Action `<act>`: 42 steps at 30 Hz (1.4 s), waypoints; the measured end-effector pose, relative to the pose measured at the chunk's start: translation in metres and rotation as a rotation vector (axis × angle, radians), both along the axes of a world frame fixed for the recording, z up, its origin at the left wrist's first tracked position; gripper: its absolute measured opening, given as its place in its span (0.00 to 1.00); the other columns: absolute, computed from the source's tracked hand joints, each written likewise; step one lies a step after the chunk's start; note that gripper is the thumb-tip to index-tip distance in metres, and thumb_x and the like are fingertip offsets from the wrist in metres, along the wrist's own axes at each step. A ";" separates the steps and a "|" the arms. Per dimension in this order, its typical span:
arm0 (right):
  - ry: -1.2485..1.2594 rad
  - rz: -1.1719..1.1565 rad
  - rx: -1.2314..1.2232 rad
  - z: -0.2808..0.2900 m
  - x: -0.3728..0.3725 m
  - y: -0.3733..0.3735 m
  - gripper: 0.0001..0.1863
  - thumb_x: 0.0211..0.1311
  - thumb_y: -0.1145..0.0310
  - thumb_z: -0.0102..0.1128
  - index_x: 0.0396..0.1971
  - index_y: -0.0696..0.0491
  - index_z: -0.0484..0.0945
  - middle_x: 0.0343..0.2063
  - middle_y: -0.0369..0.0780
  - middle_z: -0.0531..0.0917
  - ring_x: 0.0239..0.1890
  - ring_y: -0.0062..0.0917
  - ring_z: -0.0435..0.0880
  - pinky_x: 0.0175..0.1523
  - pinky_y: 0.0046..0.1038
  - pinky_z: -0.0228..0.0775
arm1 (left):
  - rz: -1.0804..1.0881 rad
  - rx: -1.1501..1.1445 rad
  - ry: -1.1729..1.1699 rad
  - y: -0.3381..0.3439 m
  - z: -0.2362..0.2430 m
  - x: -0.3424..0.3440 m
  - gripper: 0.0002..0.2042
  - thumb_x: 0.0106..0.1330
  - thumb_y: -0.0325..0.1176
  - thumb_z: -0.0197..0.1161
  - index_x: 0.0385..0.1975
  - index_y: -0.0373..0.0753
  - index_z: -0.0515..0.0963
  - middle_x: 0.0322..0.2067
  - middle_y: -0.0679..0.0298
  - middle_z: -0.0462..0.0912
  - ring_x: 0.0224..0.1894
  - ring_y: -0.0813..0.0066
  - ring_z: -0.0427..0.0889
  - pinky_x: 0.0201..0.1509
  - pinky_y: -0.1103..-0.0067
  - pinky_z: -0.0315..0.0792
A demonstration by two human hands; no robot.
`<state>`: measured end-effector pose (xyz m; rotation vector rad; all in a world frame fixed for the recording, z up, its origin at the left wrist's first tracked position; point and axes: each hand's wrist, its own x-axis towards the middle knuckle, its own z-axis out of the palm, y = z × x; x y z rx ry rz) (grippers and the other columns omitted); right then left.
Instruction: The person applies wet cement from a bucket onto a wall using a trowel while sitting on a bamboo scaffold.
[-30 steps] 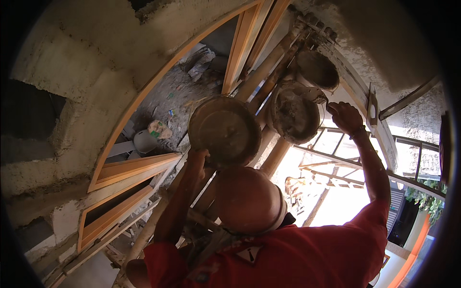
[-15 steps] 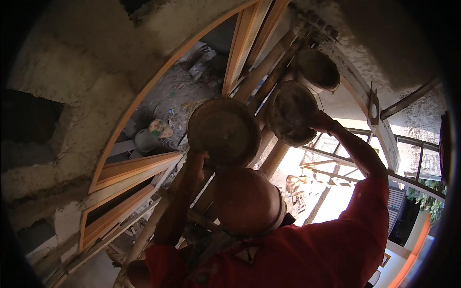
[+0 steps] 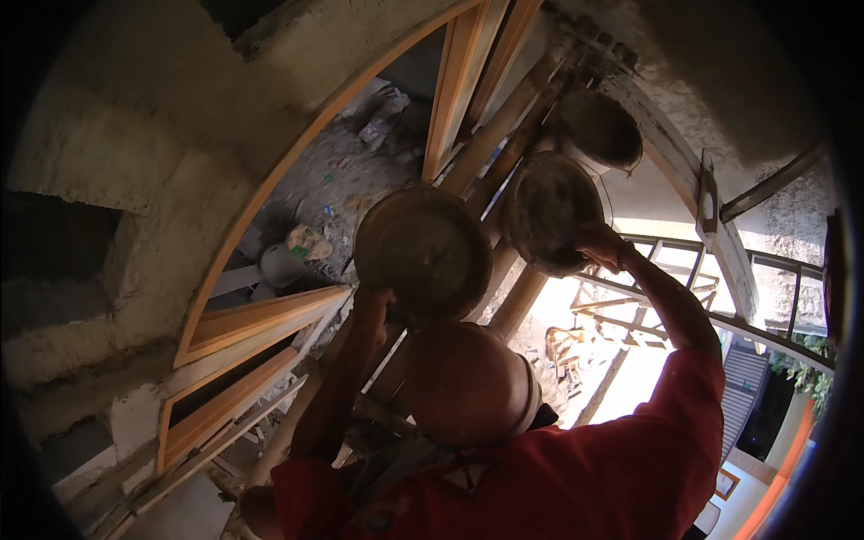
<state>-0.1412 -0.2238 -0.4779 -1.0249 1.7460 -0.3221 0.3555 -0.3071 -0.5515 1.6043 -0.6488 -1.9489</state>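
While the left hand point(image 3: 373, 310) grips the pan point(image 3: 421, 247), I see the right hand point(image 3: 601, 245) at the bucket point(image 3: 551, 202). Its hold I can't tell.

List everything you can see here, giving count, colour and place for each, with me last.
Basin: one, grey-brown, left of centre.
Nearer bucket: one, dark grey-brown, right of the basin.
Farther bucket: one, dark grey, beyond the nearer one.
Poles: several, brown, behind the containers.
Wall: one, grey, at left.
Wooden frames: several, orange-brown, left and top centre.
Rubble: uncounted, grey, within the arched opening.
Foliage: one patch, green, right edge.
Rounded form: one, colour unclear in shadow, below the basin; kind unclear.
Shirt: one, red, lower edge.
Left hand: one, bare, gripping the basin's rim.
Right hand: one, bare, overlapping the nearer bucket; too dark to tell whether it holds anything.
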 end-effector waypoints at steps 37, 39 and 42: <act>-0.374 -0.335 -0.110 0.111 0.093 0.042 0.19 0.66 0.64 0.62 0.51 0.62 0.77 0.22 0.35 0.78 0.19 0.16 0.74 0.22 0.20 0.67 | -0.097 0.018 -0.031 0.002 -0.002 0.003 0.23 0.49 0.25 0.59 0.50 0.33 0.73 0.37 0.61 0.76 0.40 0.71 0.74 0.43 0.71 0.71; -0.393 -0.174 -0.071 0.104 0.101 0.028 0.18 0.67 0.63 0.62 0.49 0.61 0.78 0.23 0.34 0.78 0.20 0.16 0.75 0.24 0.19 0.68 | -0.055 -0.007 0.009 0.004 -0.001 0.003 0.23 0.49 0.25 0.59 0.49 0.33 0.73 0.38 0.60 0.76 0.40 0.69 0.75 0.42 0.71 0.71; -0.442 -0.026 -0.032 0.077 0.132 -0.002 0.18 0.70 0.59 0.59 0.49 0.57 0.80 0.23 0.33 0.77 0.22 0.14 0.75 0.26 0.19 0.70 | -0.033 -0.035 0.033 0.007 0.016 -0.008 0.17 0.51 0.23 0.57 0.44 0.36 0.74 0.33 0.64 0.74 0.35 0.72 0.75 0.38 0.72 0.73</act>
